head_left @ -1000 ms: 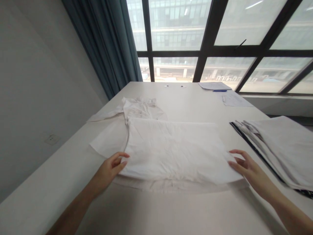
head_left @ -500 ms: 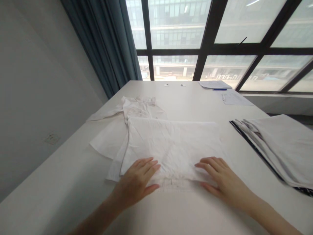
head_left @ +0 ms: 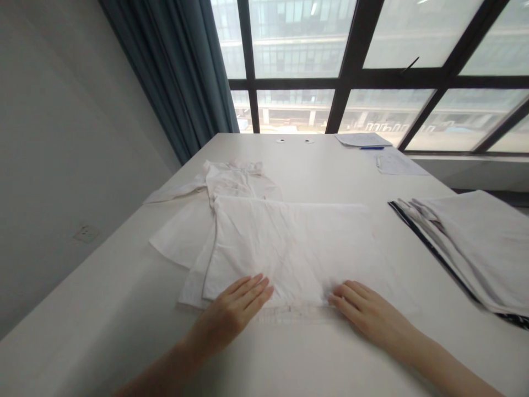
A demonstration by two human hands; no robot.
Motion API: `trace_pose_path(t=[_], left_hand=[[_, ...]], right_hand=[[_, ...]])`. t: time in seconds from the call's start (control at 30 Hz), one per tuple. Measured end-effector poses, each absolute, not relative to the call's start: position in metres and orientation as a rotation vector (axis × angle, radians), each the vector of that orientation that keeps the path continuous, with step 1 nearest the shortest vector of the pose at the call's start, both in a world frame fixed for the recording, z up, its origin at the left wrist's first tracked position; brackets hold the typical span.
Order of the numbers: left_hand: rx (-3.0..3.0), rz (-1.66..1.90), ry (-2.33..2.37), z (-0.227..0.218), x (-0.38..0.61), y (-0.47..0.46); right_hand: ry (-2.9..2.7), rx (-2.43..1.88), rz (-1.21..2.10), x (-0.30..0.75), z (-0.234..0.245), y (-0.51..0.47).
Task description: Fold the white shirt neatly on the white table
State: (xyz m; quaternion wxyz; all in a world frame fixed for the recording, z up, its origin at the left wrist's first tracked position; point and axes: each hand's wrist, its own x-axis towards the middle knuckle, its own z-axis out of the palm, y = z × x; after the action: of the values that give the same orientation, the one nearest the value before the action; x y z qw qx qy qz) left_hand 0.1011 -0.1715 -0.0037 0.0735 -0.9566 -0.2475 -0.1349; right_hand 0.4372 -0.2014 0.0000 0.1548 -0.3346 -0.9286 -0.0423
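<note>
A white garment (head_left: 289, 242), thin and creased, lies folded over itself on the white table (head_left: 289, 364). Its gathered, frilled part (head_left: 233, 168) shows at the back left, and a sleeve-like strip (head_left: 177, 193) stretches out to the left. My left hand (head_left: 235, 309) rests on the near left of the folded cloth, fingers extended and flat. On the near right, my right hand (head_left: 363, 311) touches the cloth with its fingers slightly bent. Both thumbs are mostly hidden. A narrow strip of the near edge shows between the hands.
To the right lies a stack of folded white and dark fabric (head_left: 475, 248). Papers (head_left: 363, 140) and a blue pen (head_left: 372, 148) lie at the far right of the table. Beyond are a blue curtain (head_left: 177, 71) and a window. A wall with a socket (head_left: 86, 234) stands on the left.
Both hands have come slightly closer to me, toward the garment's near edge. The upper layer now reaches nearer, covering more of the strip beneath. My thumbs have tucked out of sight.
</note>
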Motion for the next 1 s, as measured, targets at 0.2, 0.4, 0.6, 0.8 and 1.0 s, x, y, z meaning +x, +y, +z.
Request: trace_pose_path(t=[0.2, 0.4, 0.6, 0.8, 1.0], left_hand=[[-3.032, -0.344, -0.838, -0.003, 0.093, -0.172], [-3.108, -0.538, -1.001, 0.013, 0.080, -0.164], [-2.482, -0.656, -1.776, 0.010, 0.049, -0.146], [-2.330, -0.579, -2.337, 0.001, 0.039, -0.151], [-2.369, -0.672, -2.529, 0.002, 0.043, -0.160]], right_hand=[[-2.559, -1.023, 0.388, 0.453, 0.001, -0.211], [-2.358, -1.171, 0.843, 0.475, 0.016, -0.209], [-2.408, -1.268, 0.711, 0.473, 0.021, -0.212], [-2.612, -1.182, 0.558, 0.455, 0.011, -0.215], [-2.671, -1.163, 0.470, 0.453, 0.013, -0.208]])
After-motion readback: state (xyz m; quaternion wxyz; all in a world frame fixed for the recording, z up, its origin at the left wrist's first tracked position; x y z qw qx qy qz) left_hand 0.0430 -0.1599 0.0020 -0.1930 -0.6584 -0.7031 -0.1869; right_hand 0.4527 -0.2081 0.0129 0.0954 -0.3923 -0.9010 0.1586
